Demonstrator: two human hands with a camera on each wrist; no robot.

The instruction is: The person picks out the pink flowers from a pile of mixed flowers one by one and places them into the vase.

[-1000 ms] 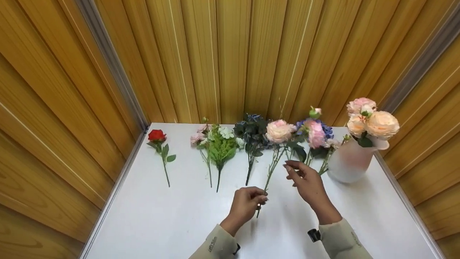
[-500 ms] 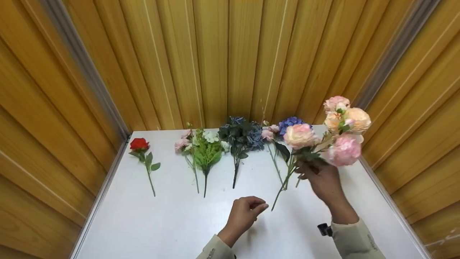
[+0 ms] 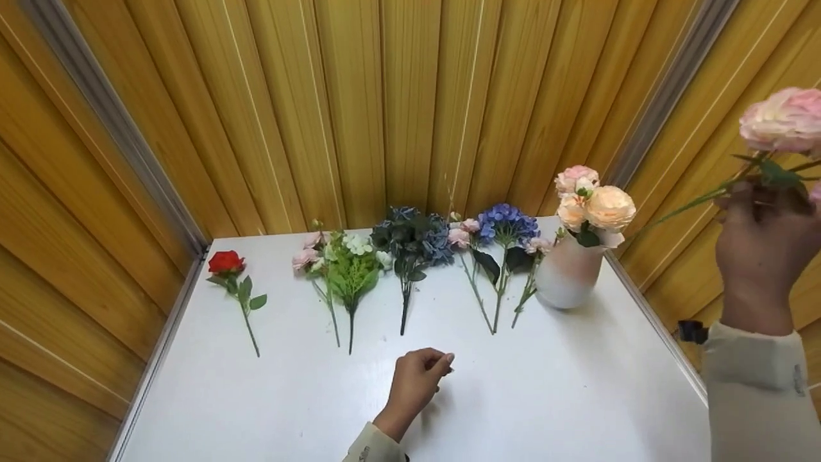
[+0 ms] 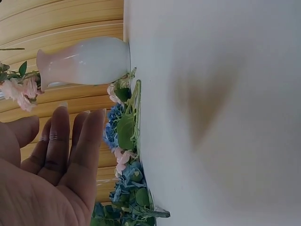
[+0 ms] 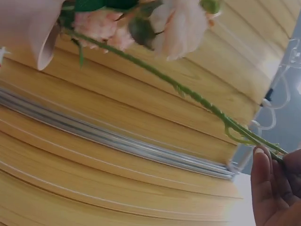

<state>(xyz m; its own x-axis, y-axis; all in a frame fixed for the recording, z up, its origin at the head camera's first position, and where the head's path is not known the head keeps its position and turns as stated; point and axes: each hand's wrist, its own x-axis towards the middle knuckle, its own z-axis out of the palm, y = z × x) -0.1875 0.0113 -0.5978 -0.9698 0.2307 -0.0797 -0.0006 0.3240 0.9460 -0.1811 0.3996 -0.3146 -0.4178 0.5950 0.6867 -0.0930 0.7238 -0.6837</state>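
High at the right edge of the head view, my right hand (image 3: 766,256) pinches the green stem of a pink peony-like flower (image 3: 779,122), partly cut off by the frame. Its stem (image 5: 160,75) slants down to the left in the head view, and the lower end lies by the vase. The white-and-pink vase (image 3: 567,276) stands at the table's back right, holding several peach and pink flowers (image 3: 609,208). Over the middle of the table hovers my left hand (image 3: 414,385), fingers relaxed and nothing in them.
Along the back of the white table (image 3: 308,404) lie a red rose (image 3: 226,262), a green-and-white bunch (image 3: 353,276), a dark blue bunch (image 3: 410,244), pink flowers (image 3: 458,237) and a violet-blue hydrangea (image 3: 510,224). Wood-panelled walls (image 3: 359,109) enclose it.
My left hand has let go of the stem. The right hand took the pink flower and lifted it up and right, beyond the vase. The head view has turned right.
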